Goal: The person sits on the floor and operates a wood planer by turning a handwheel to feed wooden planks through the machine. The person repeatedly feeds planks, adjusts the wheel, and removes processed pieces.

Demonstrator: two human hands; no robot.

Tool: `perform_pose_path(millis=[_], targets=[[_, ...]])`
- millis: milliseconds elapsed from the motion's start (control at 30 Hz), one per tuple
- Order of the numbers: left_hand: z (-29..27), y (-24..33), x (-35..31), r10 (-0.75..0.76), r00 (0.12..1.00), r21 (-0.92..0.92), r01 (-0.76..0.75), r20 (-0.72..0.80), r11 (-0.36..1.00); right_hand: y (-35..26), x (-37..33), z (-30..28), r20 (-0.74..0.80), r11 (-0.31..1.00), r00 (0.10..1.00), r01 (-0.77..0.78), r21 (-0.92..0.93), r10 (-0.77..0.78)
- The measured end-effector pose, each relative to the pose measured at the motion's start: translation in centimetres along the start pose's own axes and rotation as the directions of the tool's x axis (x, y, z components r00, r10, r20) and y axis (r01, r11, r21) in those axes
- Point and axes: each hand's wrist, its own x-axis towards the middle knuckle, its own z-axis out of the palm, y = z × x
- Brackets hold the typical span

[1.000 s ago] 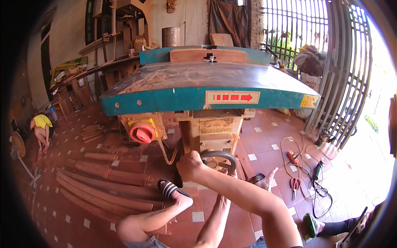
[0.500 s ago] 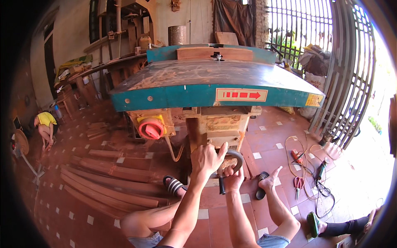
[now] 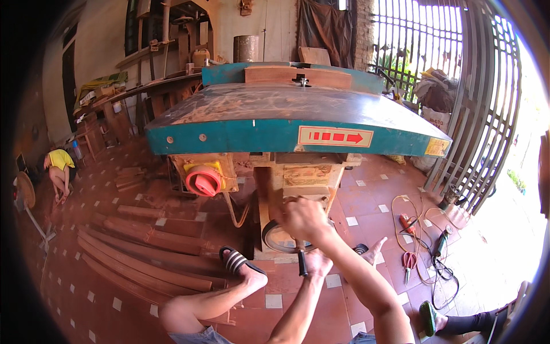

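The handwheel (image 3: 282, 236), a round metal wheel with a black crank handle (image 3: 302, 264) hanging at its 6 o'clock, sits low on the front of a teal woodworking machine (image 3: 286, 129), under the machine's table. The right hand (image 3: 303, 219) is clenched over the wheel's rim at about 1 o'clock, fingers wrapped tight on it. The left hand (image 3: 317, 262) is just below, at the wheel's 5 o'clock, curled beside the black handle; whether it really grips the handle or only touches it cannot be told, as the right forearm covers part of it.

At 10 o'clock from the wheel a red round switch knob (image 3: 203, 179) sits on a yellow plate on the machine's front. At 12 o'clock, on the teal edge of the table, is a white label with a red arrow (image 3: 335, 136). The table top is dusted with sawdust, and a wooden block (image 3: 298, 75) stands across its far end.

At 8 o'clock from the wheel the person's left foot in a striped sandal (image 3: 234, 260) rests on the red tiled floor (image 3: 366, 200). Further out at 9 o'clock long wooden boards (image 3: 137, 266) lie side by side on the floor. At 3 o'clock, well apart, cables and red-handled pliers (image 3: 409, 262) lie on the tiles. Far out at 9 o'clock another person in a yellow shirt (image 3: 59, 159) crouches
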Motion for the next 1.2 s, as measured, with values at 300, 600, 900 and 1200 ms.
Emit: perform_pose_path(millis=[300, 600, 900, 1200], targets=[[-0.4, -6.0, 2.1, 0.012, 0.998, -0.125, -0.018, -0.054, 0.992, -7.3, 3.1, 8.2, 0.121, 0.709, 0.962, 0.262, -0.654, -0.244], [-0.5, 7.6, -0.7, 0.215, 0.970, 0.233, -0.184, -0.113, 0.955, -2.3, -1.4, 0.7, -0.238, 0.995, 0.966, 0.096, -0.025, -0.099], [20.0, 3.8, 2.5, 0.162, 0.966, 0.082, 0.148, 0.202, -0.986, 1.1, -1.9, 21.1, 0.124, -0.850, 0.842, 0.511, 0.127, 0.525], [16.2, 9.4, -1.5, 0.225, 0.479, 0.458, -0.452, 0.849, -0.766, 12.7, -5.0, 21.6, -0.042, -0.578, 0.957, 0.208, 0.789, 0.286]])
